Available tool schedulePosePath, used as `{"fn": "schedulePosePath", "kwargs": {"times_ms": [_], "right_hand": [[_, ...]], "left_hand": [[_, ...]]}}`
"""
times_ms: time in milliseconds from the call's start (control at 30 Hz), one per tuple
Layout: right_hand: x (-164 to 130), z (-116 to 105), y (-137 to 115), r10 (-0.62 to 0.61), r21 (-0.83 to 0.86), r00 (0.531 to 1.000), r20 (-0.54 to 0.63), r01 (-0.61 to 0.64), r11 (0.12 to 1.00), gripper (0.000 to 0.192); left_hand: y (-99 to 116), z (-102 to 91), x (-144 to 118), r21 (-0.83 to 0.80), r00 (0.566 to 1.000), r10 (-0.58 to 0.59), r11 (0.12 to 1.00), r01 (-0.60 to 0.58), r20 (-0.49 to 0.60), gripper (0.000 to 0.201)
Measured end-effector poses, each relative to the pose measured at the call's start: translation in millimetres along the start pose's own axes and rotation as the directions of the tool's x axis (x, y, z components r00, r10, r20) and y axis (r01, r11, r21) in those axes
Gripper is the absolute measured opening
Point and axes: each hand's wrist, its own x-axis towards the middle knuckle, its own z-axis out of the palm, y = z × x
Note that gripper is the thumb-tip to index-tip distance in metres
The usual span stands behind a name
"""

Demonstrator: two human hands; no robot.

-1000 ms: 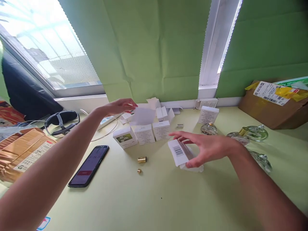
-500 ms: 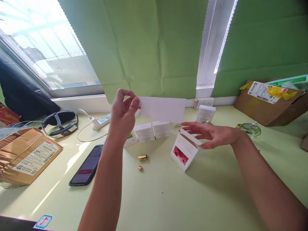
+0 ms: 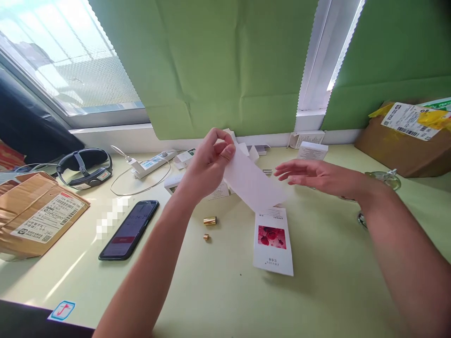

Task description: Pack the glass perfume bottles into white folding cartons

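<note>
Box with red flower print [image 3: 273, 241]: lies flat on the pale green table [image 3: 218, 291], printed face up, just under the lower end of the card; neither hand touches it
White card strip [image 3: 252, 185]: slants from the left hand down toward the box top, free end hovering just above or at the box, cannot tell if it touches
Left hand [image 3: 207, 164]: pinches the upper end of the card between thumb and fingertips; grip looks light and near the edge
Right hand [image 3: 313, 176]: open, fingers spread, palm down, holding nothing, hovering just beyond the card and above the box
Hands relative to each other: apart, the card between them
Handling judgement: card is thin and will bow, so a second hold from the free hand near the lower end should steady it; box is light and may slide if nudged, so it likely wants pinning down
Phone [image 3: 128, 230]: left of the work, well apart
Gold caps [image 3: 208, 220]: two small pieces near the box, loose, could roll if brushed
</note>
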Motion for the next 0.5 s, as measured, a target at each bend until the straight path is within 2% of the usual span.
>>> {"fn": "schedulePosePath", "kwargs": {"times_ms": [67, 133, 200, 300, 367, 400, 500], "right_hand": [[-1.2, 2.2, -10.1, -0.045, 0.02, 0.995, -0.088, 0.047, 0.999, 0.045], [1.4, 6.3, -13.6, -0.034, -0.023, 0.996, -0.084, 0.033, 0.999, 0.045], [8.2, 12.8, -9.1, 0.032, -0.142, 0.999, -0.03, -0.036, 0.989, 0.047], [22.0, 24.9, 6.5, 0.213, -0.335, 0.974, 0.071, -0.178, 0.925, 0.06], [29.3, 31.1, 16.3, 0.313, -0.398, 0.938, 0.15, -0.233, 0.887, 0.069], [31.6, 33.0, 19.8, 0.34, -0.41, 0.923, 0.183, -0.242, 0.879, 0.07], [33.2, 33.3, 24.5, 0.343, -0.412, 0.913, 0.222, -0.231, 0.881, 0.059]], "left_hand": [[3.3, -0.5, -4.2, 0.044, 0.992, -0.008, 0.999, 0.003, 0.128, 0.011], [5.7, -3.8, -7.6, 0.131, 0.957, -0.023, 0.991, -0.016, 0.29, 0.009], [4.2, -6.0, -9.7, 0.256, 0.894, -0.067, 0.965, -0.055, 0.443, 0.01], [-8.6, 0.0, -10.8, 0.439, 0.769, -0.191, 0.89, -0.127, 0.61, 0.014], [-22.2, 11.0, -11.3, 0.529, 0.697, -0.279, 0.831, -0.169, 0.661, 0.017], [-29.2, 17.6, -11.8, 0.565, 0.676, -0.312, 0.804, -0.187, 0.668, 0.02], [-46.2, 36.0, -14.4, 0.637, 0.659, -0.375, 0.742, -0.208, 0.652, 0.032]]}}
